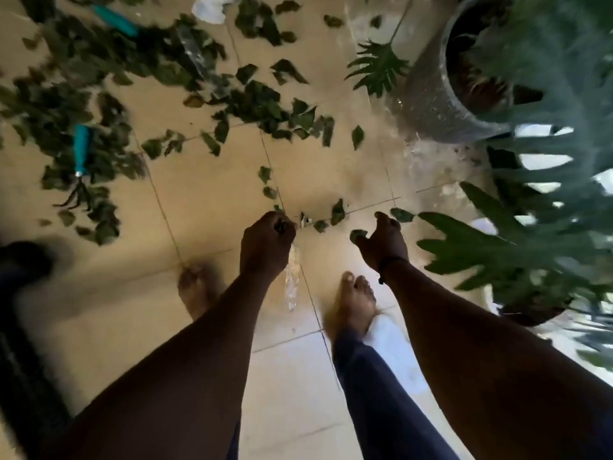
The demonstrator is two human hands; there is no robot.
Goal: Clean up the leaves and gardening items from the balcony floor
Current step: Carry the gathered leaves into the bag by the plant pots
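Observation:
Green leaves are scattered over the tan tiled floor, thickest at the upper left (83, 61), with a few (337, 212) just beyond my hands. My left hand (267, 237) is a fist gripping the top of a clear plastic bag (292, 280), which hangs below it; dark leaf bits show in the fist. My right hand (381, 240) reaches over the floor with thumb and fingers spread, and a small leaf (358, 234) lies at the thumb tip. A teal-handled hand rake (81, 151) lies among the leaves at left. A teal-handled trowel (114, 19) lies at the top.
A grey pot (431, 94) stands at upper right, and a big split-leaf plant (497, 254) overhangs the right side. White material (212, 6) lies at the top edge. My bare feet (355, 300) stand on the tiles. A dark object (20, 263) sits at left.

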